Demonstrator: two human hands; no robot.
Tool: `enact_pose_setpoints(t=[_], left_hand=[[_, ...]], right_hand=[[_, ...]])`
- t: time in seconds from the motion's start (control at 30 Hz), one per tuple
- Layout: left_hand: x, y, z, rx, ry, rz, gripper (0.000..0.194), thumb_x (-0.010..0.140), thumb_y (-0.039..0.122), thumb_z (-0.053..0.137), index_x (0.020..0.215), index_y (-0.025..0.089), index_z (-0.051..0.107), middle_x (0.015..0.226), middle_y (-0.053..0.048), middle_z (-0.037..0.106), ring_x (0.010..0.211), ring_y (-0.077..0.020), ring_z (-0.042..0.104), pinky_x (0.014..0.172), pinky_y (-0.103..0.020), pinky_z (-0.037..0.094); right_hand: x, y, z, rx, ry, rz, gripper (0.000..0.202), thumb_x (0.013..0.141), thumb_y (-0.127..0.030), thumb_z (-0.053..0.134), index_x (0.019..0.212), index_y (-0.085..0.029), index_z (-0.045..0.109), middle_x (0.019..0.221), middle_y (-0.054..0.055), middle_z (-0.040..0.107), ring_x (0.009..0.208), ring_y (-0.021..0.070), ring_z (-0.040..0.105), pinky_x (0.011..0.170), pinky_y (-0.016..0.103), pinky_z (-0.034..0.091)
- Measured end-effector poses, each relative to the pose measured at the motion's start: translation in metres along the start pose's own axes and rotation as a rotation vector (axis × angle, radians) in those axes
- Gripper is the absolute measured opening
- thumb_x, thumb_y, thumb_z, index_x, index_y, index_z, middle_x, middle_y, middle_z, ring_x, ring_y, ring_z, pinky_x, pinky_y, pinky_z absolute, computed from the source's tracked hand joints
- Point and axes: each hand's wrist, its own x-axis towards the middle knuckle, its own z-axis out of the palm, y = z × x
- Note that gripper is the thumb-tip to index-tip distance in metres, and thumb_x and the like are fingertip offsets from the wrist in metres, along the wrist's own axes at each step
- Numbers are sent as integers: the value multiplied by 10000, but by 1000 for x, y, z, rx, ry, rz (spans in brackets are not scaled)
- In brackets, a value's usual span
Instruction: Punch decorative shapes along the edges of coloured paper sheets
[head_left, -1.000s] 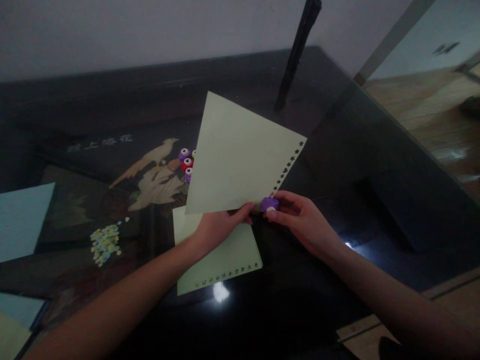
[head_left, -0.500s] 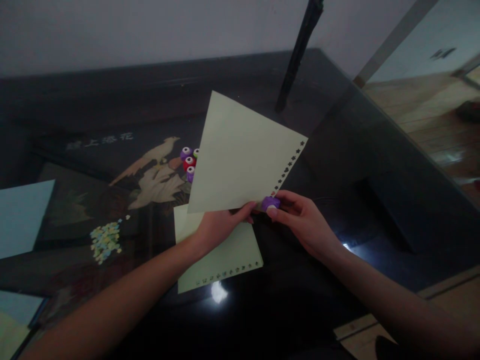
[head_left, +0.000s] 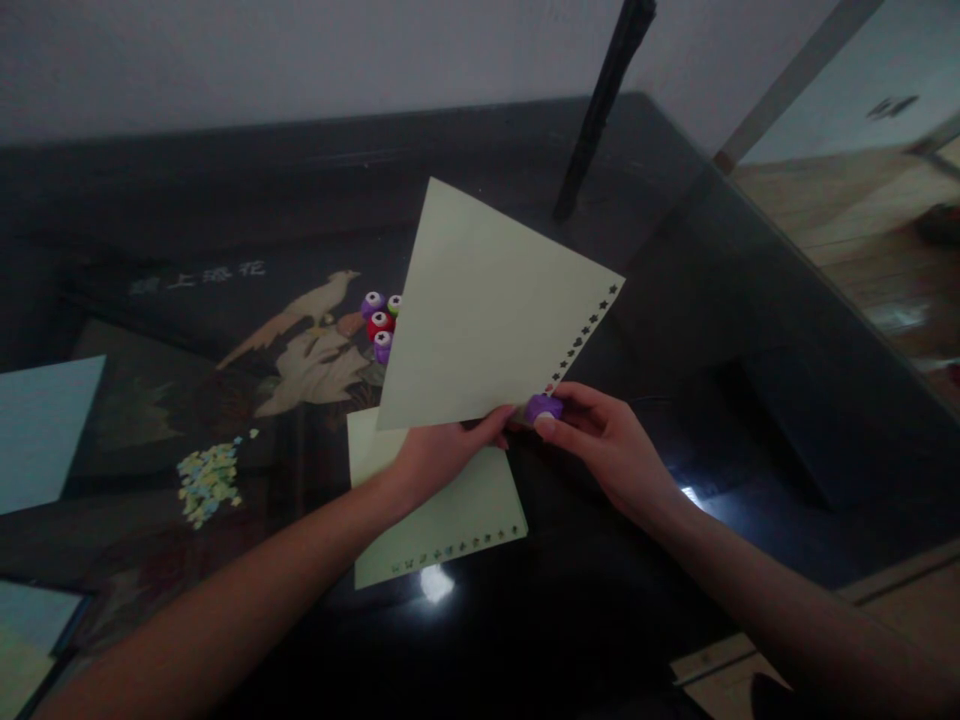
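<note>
A pale green sheet is raised and tilted, with a row of star and other small shapes cut along its right edge. My left hand pinches its lower edge, the fingers partly hidden behind it. Between the thumb and fingers of my right hand is a purple craft punch, set at the sheet's lower right corner. Beneath my left hand lies a stack of pale green sheets with cut-outs along the near edge. Several coloured punches stand left of the raised sheet, partly covered by it.
Small paper cut-outs lie heaped on the dark glossy table. Light blue paper rests at the left, with more blue and yellow paper below it. A black pole rises at the back.
The raised sheet appears slightly farther right, while both hands keep nearly the same places and grips. The view has shifted a little.
</note>
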Motion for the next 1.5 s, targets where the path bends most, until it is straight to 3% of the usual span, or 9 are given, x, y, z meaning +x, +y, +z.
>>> enact_pose_setpoints(t=[1.5], left_hand=[[-1, 1, 1, -31, 5, 62, 352, 845, 349, 546, 522, 220, 600, 630, -4, 711, 763, -188, 682, 955, -347, 444]], right_hand=[[3, 6, -3, 80, -79, -70, 197, 714, -266, 747, 895, -231, 677, 888, 0, 692, 845, 150, 625, 878, 345, 464]])
